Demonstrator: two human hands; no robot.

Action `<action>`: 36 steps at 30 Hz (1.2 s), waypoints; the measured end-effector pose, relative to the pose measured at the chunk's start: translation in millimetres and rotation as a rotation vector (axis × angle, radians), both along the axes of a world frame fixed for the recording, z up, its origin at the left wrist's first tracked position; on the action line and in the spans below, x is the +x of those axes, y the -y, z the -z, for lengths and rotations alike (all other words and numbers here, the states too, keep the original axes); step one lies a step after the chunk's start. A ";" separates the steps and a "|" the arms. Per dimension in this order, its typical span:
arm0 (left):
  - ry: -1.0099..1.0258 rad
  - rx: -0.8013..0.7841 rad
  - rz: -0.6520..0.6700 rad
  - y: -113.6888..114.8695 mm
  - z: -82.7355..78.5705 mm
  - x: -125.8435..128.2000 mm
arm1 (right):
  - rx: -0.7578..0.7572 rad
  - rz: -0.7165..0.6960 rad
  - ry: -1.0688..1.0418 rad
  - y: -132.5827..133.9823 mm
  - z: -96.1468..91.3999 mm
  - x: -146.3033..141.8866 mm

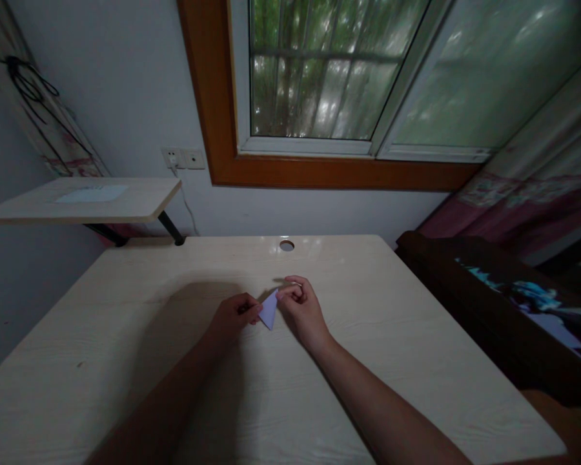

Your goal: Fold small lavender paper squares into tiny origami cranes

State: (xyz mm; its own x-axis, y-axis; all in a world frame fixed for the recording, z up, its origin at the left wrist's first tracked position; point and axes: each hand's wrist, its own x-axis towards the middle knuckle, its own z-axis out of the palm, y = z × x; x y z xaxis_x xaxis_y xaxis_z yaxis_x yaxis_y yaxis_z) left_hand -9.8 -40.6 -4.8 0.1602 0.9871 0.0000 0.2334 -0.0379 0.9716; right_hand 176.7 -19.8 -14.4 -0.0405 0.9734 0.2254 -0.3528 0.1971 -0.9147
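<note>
Small folded paper triangle (269,311), pale lilac, low on the desk (416,361), just nearer the person than the cable hole (286,245). Left hand (232,316) pinches its left corner and right hand (303,309) pinches the top edge, both grips narrow. Judgement: align the edges, press the paper flat, crease firmly.

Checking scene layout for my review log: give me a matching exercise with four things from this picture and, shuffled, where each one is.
Things:
1. paper
2. round hole
3. shelf
4. wall sockets

Places:
A. on the wall, left of the window
B. pinched between the left hand and the right hand
C. near the far edge of the table
D. raised above the table's far left corner

Pairs: 1-B, 2-C, 3-D, 4-A
</note>
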 end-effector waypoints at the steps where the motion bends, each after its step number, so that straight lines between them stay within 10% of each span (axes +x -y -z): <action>1: -0.002 0.002 -0.007 -0.2 -0.3 0.0 | -0.005 -0.002 -0.003 -0.4 0.4 0.2; 10: 0.050 0.003 -0.029 -0.1 -2.4 1.5 | 0.029 -0.193 0.084 3.4 3.4 -2.2; 36: 0.055 0.026 -0.213 -2.7 -3.0 -6.2 | 0.060 -0.062 0.139 0.3 7.4 -0.1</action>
